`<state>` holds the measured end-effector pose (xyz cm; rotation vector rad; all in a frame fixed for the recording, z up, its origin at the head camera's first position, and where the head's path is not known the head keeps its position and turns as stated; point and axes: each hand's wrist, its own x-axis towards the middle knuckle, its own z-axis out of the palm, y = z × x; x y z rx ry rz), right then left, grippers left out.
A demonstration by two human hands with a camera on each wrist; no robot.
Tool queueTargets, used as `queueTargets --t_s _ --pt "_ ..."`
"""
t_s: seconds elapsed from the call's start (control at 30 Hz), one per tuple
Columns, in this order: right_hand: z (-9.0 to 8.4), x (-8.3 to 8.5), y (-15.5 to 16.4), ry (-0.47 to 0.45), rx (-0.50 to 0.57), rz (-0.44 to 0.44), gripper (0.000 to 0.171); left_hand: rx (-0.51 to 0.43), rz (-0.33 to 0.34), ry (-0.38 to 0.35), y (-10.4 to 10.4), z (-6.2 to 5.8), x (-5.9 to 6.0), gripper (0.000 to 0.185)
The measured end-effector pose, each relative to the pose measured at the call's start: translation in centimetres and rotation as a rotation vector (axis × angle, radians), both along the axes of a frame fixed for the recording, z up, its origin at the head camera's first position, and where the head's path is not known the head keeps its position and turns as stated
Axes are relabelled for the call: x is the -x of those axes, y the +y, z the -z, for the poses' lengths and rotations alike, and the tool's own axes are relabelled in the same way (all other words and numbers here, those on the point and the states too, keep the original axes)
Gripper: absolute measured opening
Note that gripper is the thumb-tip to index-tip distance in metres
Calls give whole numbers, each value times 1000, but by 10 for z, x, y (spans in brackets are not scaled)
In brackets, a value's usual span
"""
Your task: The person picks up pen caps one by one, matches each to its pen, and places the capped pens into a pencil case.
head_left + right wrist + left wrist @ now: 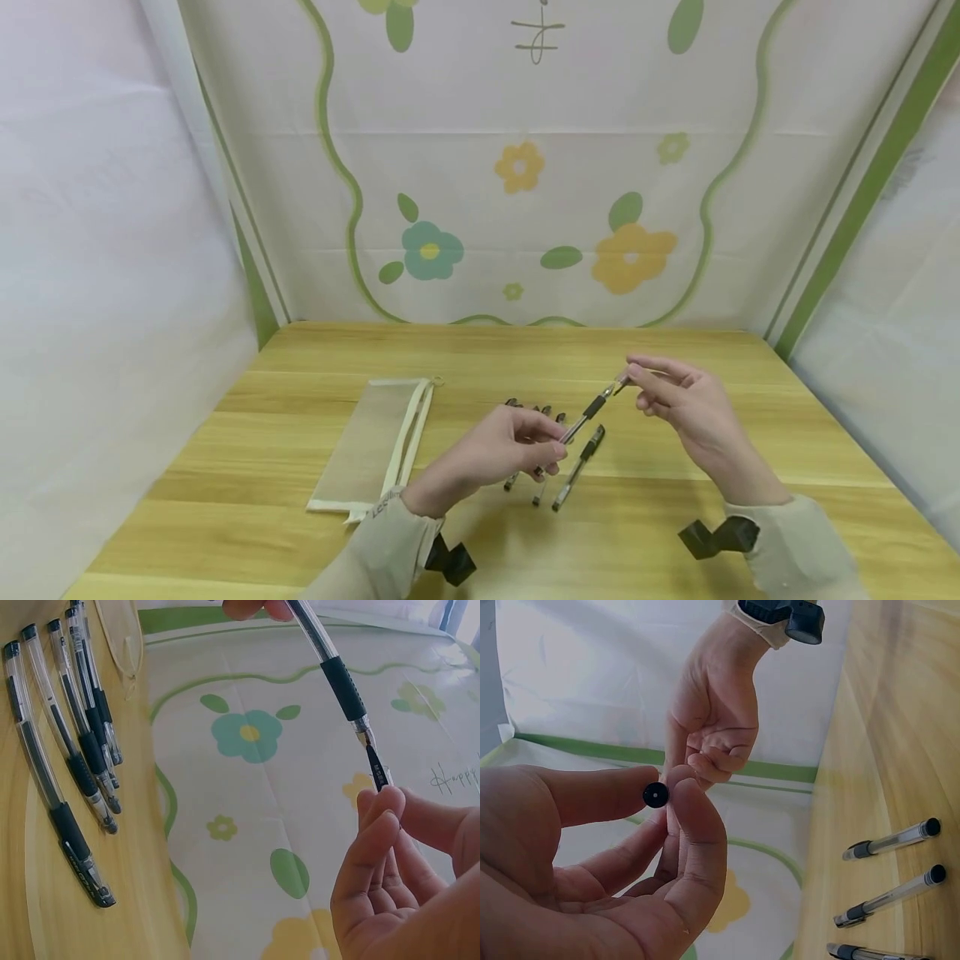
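Observation:
My left hand (510, 446) pinches a clear gel pen (595, 407) by its rear part, holding it aslant above the table with the black rubber grip toward the right. In the left wrist view the pen's black end (655, 795) shows between thumb and finger. With thumb and fingertips, my right hand (690, 408) pinches a pen cap (377, 766), its dark clip visible right at the pen's tip. Beneath the hands lie several capped gel pens (579, 468), roughly side by side; the left hand partly hides some of them in the head view.
Left of the pens, a flat translucent pouch (365, 446) with cream edging and a zipper lies on the wooden table (247, 467). A white floral cloth (480, 217) hangs behind the table, with pale cloth walls at both sides.

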<state>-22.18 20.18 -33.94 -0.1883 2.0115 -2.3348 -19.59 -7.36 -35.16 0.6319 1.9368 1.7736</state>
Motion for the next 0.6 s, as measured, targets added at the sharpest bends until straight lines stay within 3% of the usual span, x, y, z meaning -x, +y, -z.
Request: queueTargets --t_s 0.33,0.47,0.6 --pt "3 1 -3 -6 -78 -115 26 -7 -16 32 0 -2 -1 14" --pt "5 3 1 25 -19 -242 16 -52 -46 45 -2 -6 -1 14" --pt "5 4 9 66 53 -398 21 -95 -68 45 -6 -12 -2 19"
